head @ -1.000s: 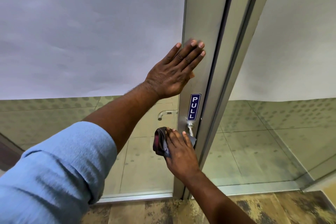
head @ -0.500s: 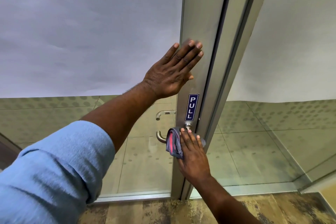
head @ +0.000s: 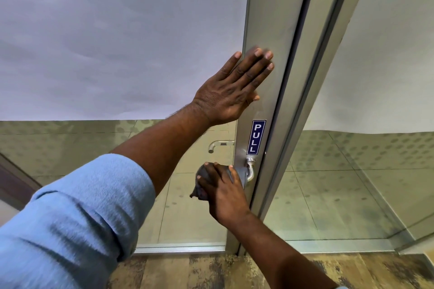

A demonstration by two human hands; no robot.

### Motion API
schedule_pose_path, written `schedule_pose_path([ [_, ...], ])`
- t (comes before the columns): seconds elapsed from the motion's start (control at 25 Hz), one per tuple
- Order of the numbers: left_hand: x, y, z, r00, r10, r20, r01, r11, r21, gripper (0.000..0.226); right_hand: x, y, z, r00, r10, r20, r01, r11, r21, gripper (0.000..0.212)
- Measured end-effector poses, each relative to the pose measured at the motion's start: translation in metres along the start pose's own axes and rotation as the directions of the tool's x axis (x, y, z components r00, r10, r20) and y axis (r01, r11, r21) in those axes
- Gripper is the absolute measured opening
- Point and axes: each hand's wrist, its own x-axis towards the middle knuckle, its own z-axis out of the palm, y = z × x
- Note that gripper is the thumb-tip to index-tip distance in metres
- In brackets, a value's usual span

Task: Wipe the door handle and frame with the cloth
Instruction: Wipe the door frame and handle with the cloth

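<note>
A glass door has a grey metal frame (head: 274,19) with a blue PULL sticker (head: 256,137). Below the sticker the metal door handle (head: 250,169) juts out; only its curved root by the frame shows. My right hand (head: 223,195) grips a dark grey cloth (head: 239,175) wrapped over the rest of the handle, left of the frame. My left hand (head: 237,88) lies flat with fingers spread against the frame, above the sticker, holding nothing.
Frosted film covers the upper glass on both sides. A second handle (head: 219,144) shows through the clear lower glass on the far side. A fixed glass panel (head: 352,183) stands right of the frame. Worn wood-look flooring (head: 211,272) lies at the bottom.
My right hand with the cloth slid right along the handle to the frame, then back left over the lever. The left hand stayed pressed flat on the frame.
</note>
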Motion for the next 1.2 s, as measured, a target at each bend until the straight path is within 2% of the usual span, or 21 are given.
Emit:
schedule_pose_path([
  [0.24, 0.000, 0.000, -0.002, 1.000, -0.006, 0.020, 0.006, 1.000, -0.004, 0.062, -0.041, 0.033, 0.006, 0.994, -0.073, -0.082, 0.067, 0.995, -0.075, 0.087],
  [0.32, 0.000, 0.000, -0.001, 1.000, -0.005, 0.029, 0.005, 1.000, 0.003, 0.062, -0.055, 0.052, 0.005, 0.993, -0.070, -0.094, 0.064, 0.995, -0.071, 0.097],
  [0.4, 0.000, 0.000, -0.001, 1.000, -0.005, 0.025, 0.005, 1.000, 0.006, 0.062, -0.071, 0.073, 0.003, 0.995, -0.044, -0.092, 0.043, 0.999, -0.017, 0.107],
  [0.48, 0.000, 0.000, 0.000, 1.000, -0.010, 0.017, 0.010, 1.000, 0.010, 0.062, -0.079, 0.084, 0.001, 0.996, -0.018, -0.085, 0.024, 0.997, 0.068, 0.107],
  [0.56, 0.000, 0.000, 0.001, 1.000, -0.011, 0.019, 0.011, 1.000, 0.009, 0.062, -0.077, 0.086, -0.002, 0.992, 0.075, -0.102, -0.054, 0.980, 0.190, 0.097],
  [0.64, 0.000, 0.000, 0.000, 1.000, -0.010, 0.017, 0.009, 1.000, 0.011, 0.062, -0.070, 0.083, -0.010, 0.954, 0.279, -0.110, -0.226, 0.910, 0.347, 0.093],
  [0.76, 0.000, 0.001, 0.001, 1.000, -0.008, 0.019, 0.008, 1.000, 0.008, 0.062, -0.063, 0.072, -0.003, 0.901, 0.415, -0.124, -0.298, 0.801, 0.519, 0.094],
  [0.8, 0.000, 0.001, 0.001, 1.000, -0.008, 0.020, 0.007, 1.000, 0.009, 0.062, -0.060, 0.061, 0.002, 0.864, 0.495, -0.096, -0.324, 0.691, 0.647, 0.088],
  [0.84, -0.001, 0.001, 0.001, 1.000, -0.010, 0.018, 0.010, 1.000, 0.010, 0.062, -0.056, 0.047, 0.007, 0.787, 0.614, -0.053, -0.337, 0.500, 0.798, 0.076],
  [0.88, -0.001, 0.001, 0.001, 1.000, -0.013, 0.017, 0.013, 1.000, 0.010, 0.062, -0.048, 0.033, 0.012, 0.670, 0.742, 0.027, -0.306, 0.243, 0.921, 0.060],
  [0.92, 0.000, 0.001, 0.001, 1.000, -0.013, 0.016, 0.013, 1.000, 0.006, 0.062, -0.040, 0.019, 0.012, 0.542, 0.829, 0.139, -0.231, -0.012, 0.973, 0.046],
  [0.96, 0.000, 0.002, 0.000, 1.000, -0.012, 0.015, 0.012, 1.000, 0.000, 0.062, -0.031, 0.009, 0.013, 0.445, 0.865, 0.232, -0.141, -0.188, 0.972, 0.039],
  [1.0, 0.001, 0.002, 0.001, 1.000, -0.009, 0.015, 0.009, 1.000, -0.004, 0.062, -0.024, 0.001, 0.013, 0.394, 0.863, 0.316, -0.058, -0.320, 0.946, 0.038],
  [1.08, 0.000, 0.001, 0.002, 1.000, -0.008, 0.017, 0.008, 1.000, 0.002, 0.062, -0.017, -0.009, 0.011, 0.368, 0.801, 0.473, 0.094, -0.538, 0.838, 0.036],
  [1.2, 0.000, 0.001, 0.001, 1.000, -0.011, 0.001, 0.011, 1.000, 0.011, 0.061, -0.015, -0.027, 0.012, 0.422, 0.682, 0.597, 0.170, -0.707, 0.687, 0.031],
])
